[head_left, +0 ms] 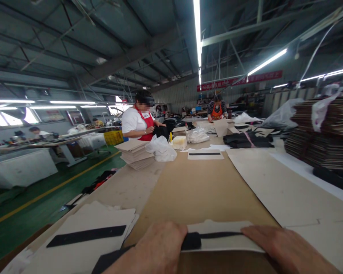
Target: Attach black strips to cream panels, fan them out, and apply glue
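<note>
At the bottom edge of the view, my left hand (156, 249) rests knuckles up on a black strip (191, 240) that lies across a pale card (217, 238); its fingers curl under and are hidden. My right hand (286, 247) lies flat on the right end of the same card, fingers stretched toward the strip. Card and strip sit on a long brown sheet (197, 186) covering the worktable.
A stack of pale cards with a black strip (85, 236) lies at my left. More card stacks (135, 152), white plastic bags (161, 149) and dark piles (320, 137) stand farther along. A person in a red apron (138, 123) works at the left edge; another (216, 108) stands far back.
</note>
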Available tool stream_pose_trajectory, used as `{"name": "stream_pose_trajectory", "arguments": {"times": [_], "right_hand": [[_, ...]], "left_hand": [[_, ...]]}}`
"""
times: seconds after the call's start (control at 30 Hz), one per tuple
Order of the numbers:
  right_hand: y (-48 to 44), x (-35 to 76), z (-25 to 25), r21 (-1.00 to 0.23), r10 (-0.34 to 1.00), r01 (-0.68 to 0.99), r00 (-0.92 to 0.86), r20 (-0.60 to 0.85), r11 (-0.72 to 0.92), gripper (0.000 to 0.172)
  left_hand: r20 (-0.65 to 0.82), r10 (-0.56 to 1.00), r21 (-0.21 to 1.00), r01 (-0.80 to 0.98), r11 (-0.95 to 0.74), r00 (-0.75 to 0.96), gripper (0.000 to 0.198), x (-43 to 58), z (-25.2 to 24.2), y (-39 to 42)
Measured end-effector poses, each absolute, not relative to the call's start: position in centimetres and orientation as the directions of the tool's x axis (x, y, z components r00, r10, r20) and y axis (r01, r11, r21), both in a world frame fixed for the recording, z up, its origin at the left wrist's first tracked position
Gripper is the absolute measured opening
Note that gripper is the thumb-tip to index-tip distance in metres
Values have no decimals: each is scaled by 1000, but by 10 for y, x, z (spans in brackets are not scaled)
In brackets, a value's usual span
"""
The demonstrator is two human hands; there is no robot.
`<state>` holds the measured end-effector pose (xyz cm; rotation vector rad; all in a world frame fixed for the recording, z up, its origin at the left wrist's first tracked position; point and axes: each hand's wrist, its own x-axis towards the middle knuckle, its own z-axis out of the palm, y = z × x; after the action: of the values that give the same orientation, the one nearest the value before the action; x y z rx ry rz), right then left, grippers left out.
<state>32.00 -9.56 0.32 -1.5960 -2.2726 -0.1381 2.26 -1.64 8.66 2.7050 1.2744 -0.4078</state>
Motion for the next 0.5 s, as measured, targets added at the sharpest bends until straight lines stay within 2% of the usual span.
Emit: {"name": "stream_pose_trajectory", "arguments": {"times": [0.1, 0.17, 0.27, 0.37, 0.5], "right_hand": [[-69, 339, 49, -233, 942, 930, -227, 249, 285, 38], [-43, 354, 66, -249, 952, 934, -197, 234, 254, 38], [6, 374, 71, -226, 957, 953, -145, 249, 203, 40], [62, 393, 58, -199, 957, 966, -108, 270, 165, 44], [141, 420, 33, -128, 949, 990, -11, 314, 54, 45]], "left_hand": [[-241, 704, -37, 719, -694, 668, 33, 40, 126, 5], [-209, 676, -76, 678, -731, 706, 26, 56, 147, 28], [-156, 684, -200, 656, -728, 712, 28, 83, 164, 75], [-102, 700, -276, 655, -703, 707, 30, 110, 153, 136], [39, 717, -261, 700, -665, 696, 31, 143, 114, 222]]}}
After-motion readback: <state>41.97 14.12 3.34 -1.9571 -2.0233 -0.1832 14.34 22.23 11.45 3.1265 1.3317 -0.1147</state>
